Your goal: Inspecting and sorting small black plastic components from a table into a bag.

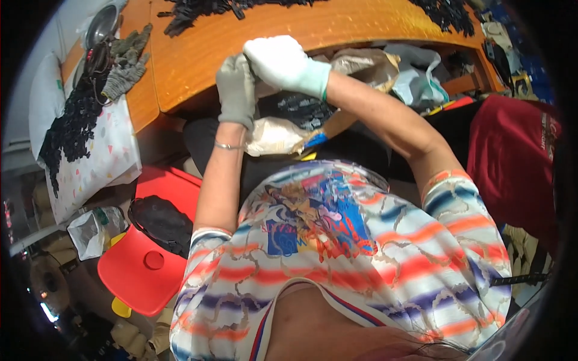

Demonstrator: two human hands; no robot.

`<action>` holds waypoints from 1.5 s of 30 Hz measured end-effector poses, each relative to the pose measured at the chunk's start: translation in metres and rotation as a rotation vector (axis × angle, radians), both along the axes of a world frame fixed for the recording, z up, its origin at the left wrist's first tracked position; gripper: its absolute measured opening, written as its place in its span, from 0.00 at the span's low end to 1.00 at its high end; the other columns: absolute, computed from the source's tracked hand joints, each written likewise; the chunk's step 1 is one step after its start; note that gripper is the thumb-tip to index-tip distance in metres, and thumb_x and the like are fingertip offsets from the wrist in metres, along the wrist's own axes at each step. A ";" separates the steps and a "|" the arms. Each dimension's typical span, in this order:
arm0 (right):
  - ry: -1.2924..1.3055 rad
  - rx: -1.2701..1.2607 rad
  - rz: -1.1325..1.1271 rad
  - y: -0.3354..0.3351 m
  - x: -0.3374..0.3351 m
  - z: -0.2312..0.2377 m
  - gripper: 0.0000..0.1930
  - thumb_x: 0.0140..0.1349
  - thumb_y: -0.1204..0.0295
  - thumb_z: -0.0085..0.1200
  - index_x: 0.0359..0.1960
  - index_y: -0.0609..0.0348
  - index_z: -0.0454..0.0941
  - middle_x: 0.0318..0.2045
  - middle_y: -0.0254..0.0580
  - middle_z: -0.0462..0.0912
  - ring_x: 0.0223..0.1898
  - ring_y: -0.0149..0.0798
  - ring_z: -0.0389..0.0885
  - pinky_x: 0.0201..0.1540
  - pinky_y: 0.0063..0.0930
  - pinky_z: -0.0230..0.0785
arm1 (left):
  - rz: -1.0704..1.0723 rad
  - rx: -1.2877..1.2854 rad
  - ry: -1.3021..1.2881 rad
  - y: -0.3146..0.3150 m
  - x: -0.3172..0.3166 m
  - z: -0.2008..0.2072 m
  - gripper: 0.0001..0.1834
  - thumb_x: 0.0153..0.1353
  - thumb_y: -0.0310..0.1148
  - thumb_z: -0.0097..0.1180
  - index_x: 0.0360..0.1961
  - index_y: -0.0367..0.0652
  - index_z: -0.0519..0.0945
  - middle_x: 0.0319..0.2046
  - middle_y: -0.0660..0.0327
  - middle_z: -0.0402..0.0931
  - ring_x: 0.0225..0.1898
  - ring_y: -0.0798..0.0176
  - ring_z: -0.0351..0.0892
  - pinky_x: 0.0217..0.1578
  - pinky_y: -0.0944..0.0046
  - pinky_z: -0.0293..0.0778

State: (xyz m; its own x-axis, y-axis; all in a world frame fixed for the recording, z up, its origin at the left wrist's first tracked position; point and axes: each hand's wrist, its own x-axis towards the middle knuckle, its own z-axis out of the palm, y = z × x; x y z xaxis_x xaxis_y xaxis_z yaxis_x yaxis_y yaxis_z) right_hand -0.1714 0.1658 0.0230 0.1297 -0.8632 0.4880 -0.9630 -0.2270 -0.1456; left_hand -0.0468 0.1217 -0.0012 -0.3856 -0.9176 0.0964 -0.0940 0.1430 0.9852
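My left hand [235, 87], in a grey work glove, is closed at the front edge of the orange-brown table. Right beside it, my right hand [284, 64] wears a white glove with a mint cuff. Its fingers are curled and meet those of the left hand. Whatever the two hands pinch between them is hidden by the gloves. Just below them, over my lap, lies an open bag [274, 137] with many small black pieces [299, 108] in it.
Black pieces lie heaped on the table [198, 66] along its far edge. Knitted gloves [127, 66] rest at the left, near another black pile [75, 129] on a patterned sheet. Plastic bags [415, 72] fill the space under the tabletop. A red chair [141, 277] stands lower left.
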 end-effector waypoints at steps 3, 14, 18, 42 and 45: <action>-0.011 0.084 -0.077 0.001 -0.001 0.004 0.05 0.51 0.71 0.51 0.28 0.58 0.74 0.25 0.51 0.80 0.31 0.53 0.81 0.32 0.43 0.73 | -0.048 0.199 0.028 -0.002 -0.006 0.010 0.15 0.65 0.34 0.46 0.27 0.34 0.75 0.18 0.66 0.69 0.21 0.74 0.65 0.21 0.69 0.63; -0.719 0.224 -0.254 0.010 -0.030 0.003 0.15 0.63 0.61 0.48 0.42 0.58 0.80 0.34 0.43 0.83 0.36 0.36 0.82 0.40 0.29 0.73 | -0.270 0.334 0.143 0.000 -0.005 0.013 0.13 0.69 0.36 0.47 0.43 0.37 0.73 0.24 0.64 0.74 0.19 0.75 0.69 0.19 0.74 0.66; -1.398 0.527 0.027 0.033 -0.043 0.010 0.16 0.64 0.62 0.52 0.46 0.61 0.79 0.38 0.35 0.82 0.34 0.25 0.77 0.34 0.18 0.69 | -0.343 0.571 0.331 0.007 0.008 -0.008 0.09 0.69 0.38 0.48 0.39 0.43 0.74 0.22 0.69 0.72 0.19 0.77 0.67 0.18 0.77 0.62; -0.259 0.183 -0.340 -0.107 -0.082 -0.005 0.09 0.59 0.63 0.53 0.36 0.48 0.83 0.36 0.44 0.83 0.39 0.47 0.81 0.41 0.37 0.73 | 0.001 -0.631 -0.576 -0.039 -0.021 0.009 0.15 0.63 0.36 0.49 0.51 0.54 0.74 0.39 0.52 0.76 0.41 0.45 0.77 0.43 0.50 0.73; -0.198 0.263 -0.411 -0.137 -0.087 -0.008 0.13 0.59 0.56 0.52 0.36 0.48 0.83 0.35 0.45 0.83 0.39 0.49 0.81 0.41 0.39 0.72 | -0.011 -0.562 -0.703 -0.090 -0.055 0.032 0.15 0.63 0.37 0.49 0.50 0.53 0.75 0.44 0.50 0.74 0.44 0.45 0.76 0.44 0.49 0.72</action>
State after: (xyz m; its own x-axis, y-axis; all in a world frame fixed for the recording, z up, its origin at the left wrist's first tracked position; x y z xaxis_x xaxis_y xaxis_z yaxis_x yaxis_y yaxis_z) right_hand -0.2588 0.0293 0.0152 -0.3176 -0.9201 0.2291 -0.9133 0.2320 -0.3348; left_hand -0.1019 0.0315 0.0303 -0.5332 -0.8024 0.2681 -0.6447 0.5906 0.4853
